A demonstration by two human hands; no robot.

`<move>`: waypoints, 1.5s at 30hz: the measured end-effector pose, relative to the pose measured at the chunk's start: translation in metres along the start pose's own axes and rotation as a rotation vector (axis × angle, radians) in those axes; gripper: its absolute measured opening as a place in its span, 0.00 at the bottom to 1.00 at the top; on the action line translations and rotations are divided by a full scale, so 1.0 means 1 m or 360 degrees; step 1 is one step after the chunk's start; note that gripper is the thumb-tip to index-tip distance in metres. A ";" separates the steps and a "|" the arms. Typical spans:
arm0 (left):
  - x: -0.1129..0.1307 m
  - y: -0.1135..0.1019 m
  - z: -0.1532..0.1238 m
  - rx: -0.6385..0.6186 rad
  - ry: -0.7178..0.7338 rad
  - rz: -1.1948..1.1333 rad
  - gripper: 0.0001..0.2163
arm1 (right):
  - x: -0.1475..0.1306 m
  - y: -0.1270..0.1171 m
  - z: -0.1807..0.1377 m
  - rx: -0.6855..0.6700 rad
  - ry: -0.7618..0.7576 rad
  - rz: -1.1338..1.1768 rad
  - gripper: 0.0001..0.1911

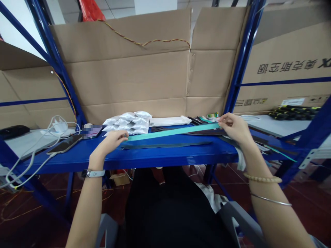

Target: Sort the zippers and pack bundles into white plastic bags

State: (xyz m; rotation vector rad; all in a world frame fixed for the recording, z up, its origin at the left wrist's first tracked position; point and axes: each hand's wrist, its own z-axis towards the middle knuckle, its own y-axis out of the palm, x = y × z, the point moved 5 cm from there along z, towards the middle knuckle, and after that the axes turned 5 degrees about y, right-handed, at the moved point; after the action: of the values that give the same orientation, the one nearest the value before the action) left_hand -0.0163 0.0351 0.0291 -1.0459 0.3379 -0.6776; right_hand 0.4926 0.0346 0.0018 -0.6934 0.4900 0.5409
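A teal strip (173, 132) is stretched nearly level above the blue shelf (85, 156). My left hand (113, 139) pinches its left end, and my right hand (232, 127) pinches the right end, a little higher. Beneath it lies a dark strip (165, 146), flat on the shelf. Behind my left hand sits a stack of silver packets (129, 122), with a white flat packet (170, 120) beside it. More dark strips (207, 132) lie under and around my right hand, and a small green-and-yellow packet (212, 115) is just behind it.
Blue rack posts (243, 58) stand on both sides, with a cardboard panel (134, 75) at the back. On the left are a phone (66, 144), white cables (33, 155) and a black mouse (14, 131). Black-and-yellow items (294, 113) lie at the right.
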 end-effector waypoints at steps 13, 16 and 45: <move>-0.005 -0.003 -0.003 -0.0138 -0.0171 0.0003 0.14 | -0.090 0.087 0.002 -0.0926 -0.0510 -0.0589 0.11; -0.005 -0.005 -0.004 -0.0114 -0.0180 0.0016 0.13 | -0.117 0.126 0.016 -0.1164 -0.0545 -0.0697 0.10; 0.093 0.063 0.024 -0.0217 -0.0280 -0.1611 0.16 | -0.188 0.076 -0.052 -0.0290 -0.0717 0.0245 0.06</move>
State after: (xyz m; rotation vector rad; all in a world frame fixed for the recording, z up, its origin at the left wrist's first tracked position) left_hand 0.0891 0.0113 -0.0095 -1.3846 -0.3488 -1.4592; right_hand 0.2925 -0.0088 0.0421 -0.6844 0.0712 0.8690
